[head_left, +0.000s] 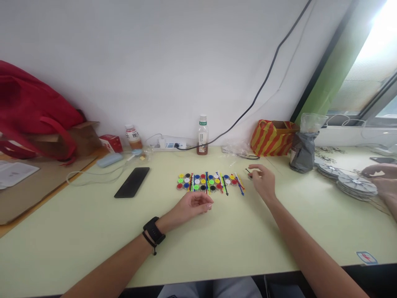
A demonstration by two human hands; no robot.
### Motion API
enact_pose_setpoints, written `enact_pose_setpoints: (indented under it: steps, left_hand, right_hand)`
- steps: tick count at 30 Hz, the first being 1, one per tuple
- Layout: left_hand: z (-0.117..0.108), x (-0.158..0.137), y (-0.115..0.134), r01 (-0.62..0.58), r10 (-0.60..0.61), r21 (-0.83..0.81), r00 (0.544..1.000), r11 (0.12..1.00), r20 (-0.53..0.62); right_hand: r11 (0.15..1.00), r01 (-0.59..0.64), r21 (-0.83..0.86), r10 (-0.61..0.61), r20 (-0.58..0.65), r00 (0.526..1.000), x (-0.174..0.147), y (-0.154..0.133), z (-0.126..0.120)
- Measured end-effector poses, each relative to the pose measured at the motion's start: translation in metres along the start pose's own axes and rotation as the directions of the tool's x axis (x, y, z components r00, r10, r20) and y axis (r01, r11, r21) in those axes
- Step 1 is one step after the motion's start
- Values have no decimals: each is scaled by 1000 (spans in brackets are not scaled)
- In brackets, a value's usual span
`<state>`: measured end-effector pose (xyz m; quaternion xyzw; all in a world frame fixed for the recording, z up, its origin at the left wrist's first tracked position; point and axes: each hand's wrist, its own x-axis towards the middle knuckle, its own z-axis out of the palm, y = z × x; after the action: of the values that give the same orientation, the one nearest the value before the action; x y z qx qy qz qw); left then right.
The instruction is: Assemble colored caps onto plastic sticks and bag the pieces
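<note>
Several small round discs (203, 182) in red, blue, yellow, green, white and black lie in rows on the table. Thin coloured plastic sticks (240, 186), some with arrow-shaped ends, are laid in groups between and beside them. My left hand (195, 203) rests just in front of the rows, fingers loosely curved, with nothing visible in it. To the right of the rows, my right hand (262, 180) pinches a small black stick (247, 170). Something dark and round shows by its fingertips, partly hidden.
A black phone (132, 182) lies left. Along the wall stand two drink bottles (202, 138) (133, 136), a power strip (172, 144) and a striped bag (273, 138). At right, another person's hand (386, 178) is near stacked grey discs (356, 186). A red backpack (34, 103) sits far left.
</note>
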<state>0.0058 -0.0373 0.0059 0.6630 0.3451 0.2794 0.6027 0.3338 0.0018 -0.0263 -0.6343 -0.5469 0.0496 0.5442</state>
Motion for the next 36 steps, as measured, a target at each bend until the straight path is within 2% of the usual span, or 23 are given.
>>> enact_pose_setpoints:
  steps: [2, 4, 6, 8, 13, 17, 27, 36]
  left_hand:
    - [0, 1, -1, 1, -1, 2, 1000, 1000, 3]
    - [-1, 1, -3, -3, 3, 6, 1000, 1000, 6]
    - [-1, 1, -3, -9, 9, 9, 1000, 1000, 7]
    - [-1, 1, -3, -10, 10, 11, 1000, 1000, 9]
    - [0, 0, 0, -16, 16, 24, 1000, 1000, 13]
    - [0, 0, -1, -24, 24, 24, 1000, 999, 14]
    - [0, -1, 0, -19, 18, 29, 1000, 999, 9]
    - [0, -1, 0, -16, 15, 34, 1000, 999, 14]
  right_hand:
    - [987, 130, -93, -113, 171, 979, 0, 0, 5]
    - [960, 234, -156, -177, 310, 934, -2, 0, 9]
    - [941, 280, -190, -191, 384, 903, -5, 1, 13]
    - [930, 292, -223, -183, 409, 894, -8, 2, 15]
    - [916, 306, -260, -180, 416, 891, -11, 7, 20]
    - [894, 337, -297, -216, 374, 902, -11, 11, 23]
    - [891, 311, -331, -181, 368, 912, -12, 9, 25]
    - [963, 200, -181, -146, 274, 951, -10, 2, 20]
